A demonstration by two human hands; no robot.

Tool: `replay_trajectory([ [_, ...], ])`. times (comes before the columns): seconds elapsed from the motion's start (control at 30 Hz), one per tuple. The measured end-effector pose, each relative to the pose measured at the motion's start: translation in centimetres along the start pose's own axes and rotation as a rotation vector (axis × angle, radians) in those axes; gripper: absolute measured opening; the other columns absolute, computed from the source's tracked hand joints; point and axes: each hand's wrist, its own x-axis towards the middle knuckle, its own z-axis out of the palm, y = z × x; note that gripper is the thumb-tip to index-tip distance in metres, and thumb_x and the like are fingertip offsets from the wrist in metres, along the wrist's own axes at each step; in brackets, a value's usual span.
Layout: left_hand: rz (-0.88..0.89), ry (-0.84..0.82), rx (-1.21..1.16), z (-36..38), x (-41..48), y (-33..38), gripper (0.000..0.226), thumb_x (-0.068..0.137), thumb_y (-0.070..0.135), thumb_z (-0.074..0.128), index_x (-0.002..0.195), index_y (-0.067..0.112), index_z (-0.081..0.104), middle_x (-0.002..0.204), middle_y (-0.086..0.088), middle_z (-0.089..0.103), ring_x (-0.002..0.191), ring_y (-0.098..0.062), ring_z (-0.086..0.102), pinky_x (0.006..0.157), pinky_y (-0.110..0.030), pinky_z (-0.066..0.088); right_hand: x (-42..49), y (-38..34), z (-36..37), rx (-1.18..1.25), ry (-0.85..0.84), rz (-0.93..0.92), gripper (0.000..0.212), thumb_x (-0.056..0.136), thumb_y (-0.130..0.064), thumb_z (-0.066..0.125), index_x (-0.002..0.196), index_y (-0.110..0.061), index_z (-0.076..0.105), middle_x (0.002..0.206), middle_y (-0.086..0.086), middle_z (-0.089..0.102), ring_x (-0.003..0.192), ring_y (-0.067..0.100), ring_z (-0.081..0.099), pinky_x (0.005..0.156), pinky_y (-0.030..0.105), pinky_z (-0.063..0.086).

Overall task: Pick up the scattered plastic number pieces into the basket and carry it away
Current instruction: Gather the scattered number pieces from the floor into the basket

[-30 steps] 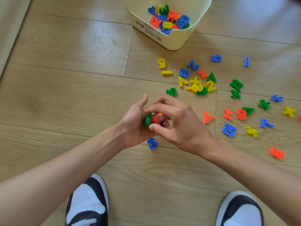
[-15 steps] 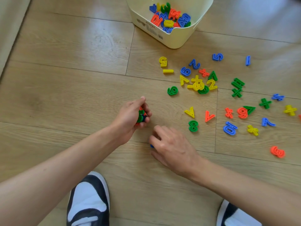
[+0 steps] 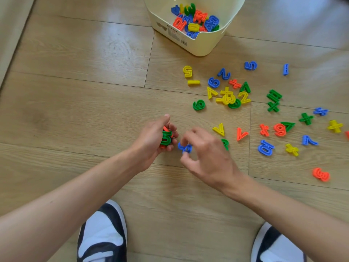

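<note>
Left hand [image 3: 154, 137] grips a clutch of number pieces [image 3: 166, 138]; right hand [image 3: 205, 154] pinches a blue piece [image 3: 185, 147]

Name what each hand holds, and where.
The left hand grips a stack of pieces round its sides; the right hand pinches a blue piece by its edge.

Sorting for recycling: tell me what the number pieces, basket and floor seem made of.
The number pieces look like moulded plastic: saturated colours, ribbed hollow faces, slight sheen. The basket seems smooth cream plastic: rounded corners, printed label. The floor shows wood grain, plank seams and glossy glare; solid wood or laminate, I cannot tell.
</note>
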Motion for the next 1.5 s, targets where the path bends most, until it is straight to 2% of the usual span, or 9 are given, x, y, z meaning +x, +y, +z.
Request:
replay_trajectory([
  [0.07,-0.095,-0.061,-0.05,0.3,-0.3,-0.2,0.043,0.101,0.044,0.039,0.076,0.012,0.056,0.067,-0.006,0.058,0.056,-0.017,0.053,0.051,-0.027,0.039,0.4,-0.4,-1.0,0.092,0.101,-0.033,0.014,0.074,-0.013,0.065,0.088,-0.013,0.062,0.085,0.003,0.06,0.08,0.022,0.059,0.074,0.034,0.046],
  [0.2,-0.229,-0.218,-0.143,1.2,-0.7,-0.7,0.044,0.099,0.052,0.036,0.098,0.014,0.057,0.072,-0.005,0.055,0.059,-0.014,0.053,0.054,-0.025,0.033,1.0,-1.0,-1.9,-0.001,0.014,-0.11,0.017,0.078,-0.021,0.071,0.091,-0.014,0.064,0.095,0.0,0.066,0.092,0.023,0.063,0.081,0.039,0.042],
  [0.33,-0.221,-0.187,-0.122,1.3,-0.6,-1.1,0.038,0.1,0.041,0.043,0.076,0.014,0.053,0.067,-0.003,0.052,0.052,-0.011,0.046,0.036,-0.016,0.029,1.8,1.8,-4.4,0.103,0.096,0.071,0.034,0.08,-0.03,0.073,0.109,-0.017,0.063,0.109,0.001,0.056,0.088,0.016,0.06,0.081,0.035,0.048],
  [0.5,-0.227,-0.152,-0.066,1.2,-0.3,-1.0,0.038,0.1,0.039,0.043,0.073,0.014,0.054,0.07,-0.004,0.053,0.051,-0.01,0.047,0.035,-0.015,0.031,1.1,5.5,-5.7,-0.352,-0.245,0.282,0.07,0.072,-0.037,0.081,0.132,-0.027,0.046,0.12,0.001,0.037,0.09,0.022,0.054,0.072,0.032,0.045],
  [0.83,-0.222,-0.19,-0.051,1.3,-0.5,-1.3,0.039,0.1,0.04,0.042,0.076,0.013,0.056,0.07,-0.004,0.055,0.055,-0.012,0.051,0.037,-0.016,0.035,-0.1,5.9,-3.5,-0.366,-0.232,0.252,0.023,0.08,-0.008,0.062,0.102,-0.015,0.059,0.099,0.006,0.044,0.083,0.034,0.058,0.071,0.043,0.05],
  [1.07,-0.261,-0.23,-0.108,2.5,-0.8,-1.3,0.047,0.101,0.045,0.036,0.085,0.008,0.06,0.075,-0.01,0.057,0.062,-0.019,0.058,0.043,-0.02,0.046,1.1,2.8,-5.2,0.112,-0.029,0.178,0.01,0.073,-0.008,0.069,0.081,-0.015,0.069,0.081,-0.001,0.065,0.075,0.014,0.058,0.067,0.027,0.047],
  [1.27,-0.281,-0.433,-0.287,2.8,-0.9,-0.2,0.058,0.099,0.055,0.034,0.08,0.019,0.075,0.084,-0.003,0.067,0.077,-0.014,0.059,0.072,-0.029,0.046,2.1,-0.9,-6.1,0.184,-0.162,-0.01,0.012,0.077,-0.012,0.074,0.088,-0.015,0.071,0.085,-0.004,0.062,0.074,0.002,0.052,0.068,0.012,0.036],
  [1.4,-0.251,-0.357,-0.318,2.7,-0.8,0.5,0.039,0.101,0.04,0.041,0.081,0.012,0.06,0.073,-0.004,0.057,0.06,-0.014,0.055,0.045,-0.018,0.034,2.8,1.0,-7.3,0.266,0.042,0.029,0.019,0.08,-0.024,0.074,0.098,-0.019,0.073,0.097,-0.001,0.064,0.086,0.008,0.061,0.07,0.022,0.047],
  [1.5,-0.22,-0.338,-0.299,2.5,-0.9,0.7,0.034,0.1,0.033,0.041,0.076,0.012,0.052,0.072,-0.004,0.051,0.058,-0.014,0.05,0.038,-0.015,0.028,4.7,5.5,-8.7,0.021,0.094,0.209,0.044,0.078,-0.029,0.076,0.12,-0.023,0.065,0.119,0.003,0.055,0.105,0.013,0.059,0.089,0.031,0.051],
])
